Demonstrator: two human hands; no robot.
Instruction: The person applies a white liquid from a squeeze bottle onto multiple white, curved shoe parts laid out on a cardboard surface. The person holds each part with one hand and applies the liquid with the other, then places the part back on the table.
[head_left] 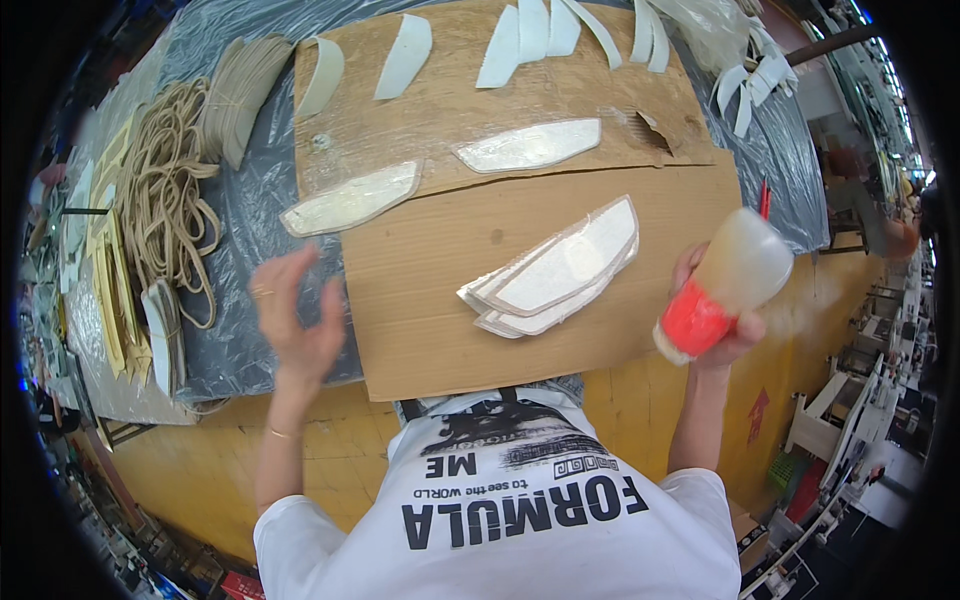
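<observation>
My right hand (738,338) grips a translucent bottle (745,262) with a red band round its lower part, held tilted off the right edge of the cardboard. My left hand (298,310) hovers over the plastic sheeting, fingers apart, with nothing in it. Between the hands, a stack of white curved pieces (575,262) lies fanned out on the cardboard (440,340). Beyond it are two single pieces of similar shape: one white piece (355,198) nearest my left hand, the other white piece (530,145) farther right.
Several narrow white strips (405,55) lie along the board's far side. Beige cord coils (165,180), a bundle of beige strips (240,95) and yellowish strips (112,300) are at the left. A red pen-like stick (765,198) shows behind the bottle. More white scraps (760,80) hang at the far right corner.
</observation>
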